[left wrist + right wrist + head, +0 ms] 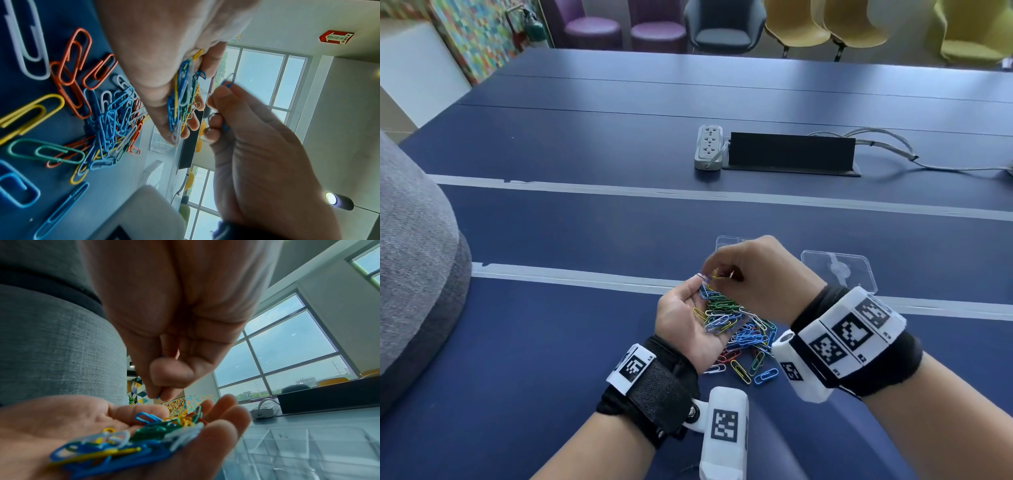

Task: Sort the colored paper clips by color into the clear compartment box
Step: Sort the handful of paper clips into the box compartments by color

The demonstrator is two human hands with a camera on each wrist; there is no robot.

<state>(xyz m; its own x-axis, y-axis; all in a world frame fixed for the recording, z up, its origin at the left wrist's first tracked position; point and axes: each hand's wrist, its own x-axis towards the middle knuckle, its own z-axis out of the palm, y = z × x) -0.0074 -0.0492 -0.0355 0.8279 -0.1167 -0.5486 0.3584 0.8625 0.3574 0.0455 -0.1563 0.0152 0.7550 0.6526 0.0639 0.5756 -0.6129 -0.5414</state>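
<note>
My left hand [693,308] lies palm up just above the blue table [551,342], its fingers nearly straight, cupping a handful of mixed paper clips [717,315] [144,434]. Above those fingers hovers my right hand [714,272], thumb and forefinger pinching a blue paper clip [702,277] [158,396] [226,84]. Under both hands a loose pile of colored clips [751,346] [111,116] lies on the table. The clear compartment box [839,270] [287,443] sits just beyond my right wrist, partly hidden by the hand.
A grey power strip [708,146] and a black cable box [791,150] with grey cables [893,147] sit mid-table. A grey upholstered seat [414,257] crowds the left edge. Chairs line the far side.
</note>
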